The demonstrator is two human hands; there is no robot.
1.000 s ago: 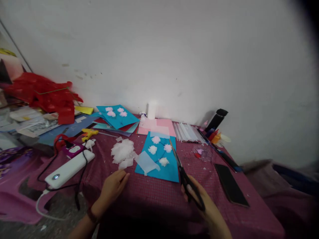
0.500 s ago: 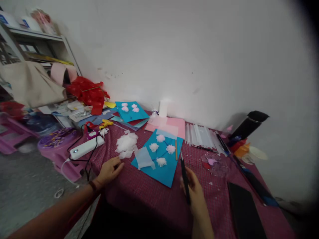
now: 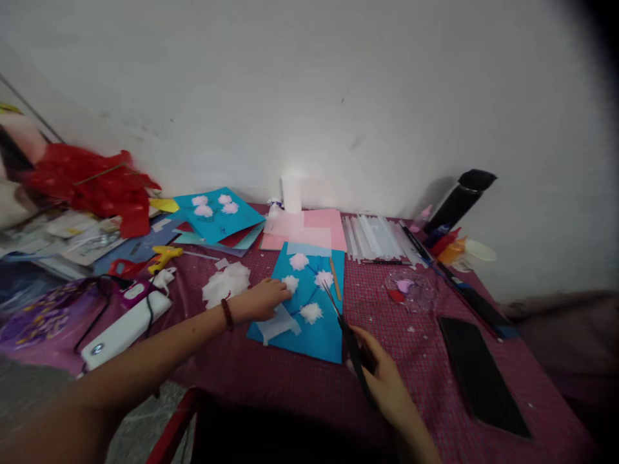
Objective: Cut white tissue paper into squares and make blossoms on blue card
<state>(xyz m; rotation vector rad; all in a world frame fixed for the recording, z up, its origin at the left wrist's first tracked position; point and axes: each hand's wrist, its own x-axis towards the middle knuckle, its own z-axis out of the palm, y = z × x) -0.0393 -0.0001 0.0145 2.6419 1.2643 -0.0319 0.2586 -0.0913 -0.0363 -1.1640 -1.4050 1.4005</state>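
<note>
Left hand [image 3: 264, 300] over the card [image 3: 314, 340], scissors [image 3: 356, 354] in the right hand [image 3: 382, 377]

The card lies flat on the table [image 3: 387, 351], in front of the person. Four flowers [image 3: 311, 313] sit on it, among dark branch lines. The left hand reaches in from the side, fingers bent and close together, the tips just beside the leftmost flower; whether they touch or pinch anything cannot be told. Below that hand, a translucent sheet [image 3: 279, 325] rests on the card's near left part.

The right hand is closed round the black handles of the scissors, at the card's near right corner. The blades point forward over the card, their tips at the right-hand flower; contact there is unclear. A thin stick [image 3: 335, 279] lies along the card's right side.

Left of the card, near the left wrist, is a heap of white scraps [image 3: 223, 281]. Pink paper [image 3: 333, 220] lies behind the card, with white sticks [image 3: 374, 237] to its right. A clear dish [image 3: 420, 293] stands farther right, beyond the right hand.
</note>
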